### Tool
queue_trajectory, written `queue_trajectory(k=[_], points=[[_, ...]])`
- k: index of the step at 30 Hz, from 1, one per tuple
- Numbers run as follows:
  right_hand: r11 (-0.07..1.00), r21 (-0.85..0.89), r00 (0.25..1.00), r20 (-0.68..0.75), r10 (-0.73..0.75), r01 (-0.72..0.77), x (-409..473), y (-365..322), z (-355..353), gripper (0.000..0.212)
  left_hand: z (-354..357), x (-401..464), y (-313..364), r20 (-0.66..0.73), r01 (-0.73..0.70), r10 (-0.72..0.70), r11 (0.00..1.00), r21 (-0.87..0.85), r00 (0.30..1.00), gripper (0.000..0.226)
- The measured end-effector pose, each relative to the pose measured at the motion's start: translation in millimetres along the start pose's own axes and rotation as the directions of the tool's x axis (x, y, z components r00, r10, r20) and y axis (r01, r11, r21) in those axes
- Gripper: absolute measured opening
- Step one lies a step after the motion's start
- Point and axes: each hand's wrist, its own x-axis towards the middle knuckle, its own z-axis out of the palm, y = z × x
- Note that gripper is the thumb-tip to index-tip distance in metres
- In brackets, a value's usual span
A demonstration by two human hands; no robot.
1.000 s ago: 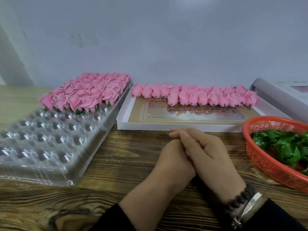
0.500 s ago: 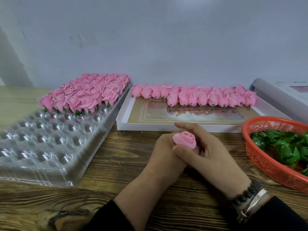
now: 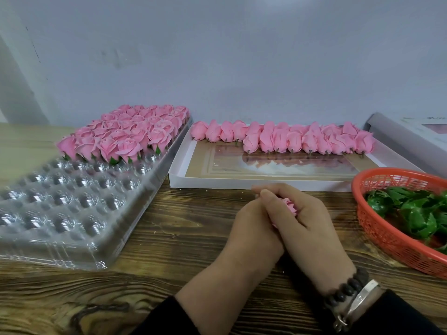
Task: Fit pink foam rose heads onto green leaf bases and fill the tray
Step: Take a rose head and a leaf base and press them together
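My left hand (image 3: 251,228) and my right hand (image 3: 312,226) are cupped together over a pink rose head (image 3: 289,206) at the table's middle; only its top peeks out between the fingers, and any leaf base under it is hidden. The clear plastic tray (image 3: 72,204) lies at the left, its far rows filled with finished pink roses (image 3: 125,134) on green bases. A row of loose rose heads (image 3: 290,139) lies in the white box lid (image 3: 242,182) behind my hands. Green leaf bases (image 3: 416,211) fill the orange basket (image 3: 387,235) at the right.
The wooden table (image 3: 174,228) runs under everything. A grey box (image 3: 406,141) sits at the far right against the pale wall. Beaded and metal bracelets (image 3: 350,296) circle my right wrist.
Half a second ago the rose head stood exposed between my hands. My right hand's fingers have since folded back over it, so the rose is mostly covered, as it was one second ago.
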Motion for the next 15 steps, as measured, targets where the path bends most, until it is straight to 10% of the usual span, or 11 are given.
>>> queue_trajectory(k=[15], points=[[0.997, 0.047, 0.966, 0.252, 0.052, -0.066, 1.8, 0.7, -10.2, 0.04, -15.6, -3.2, -3.7, 0.09, 0.067, -0.055, 0.988, -0.139, 0.994, 0.025]])
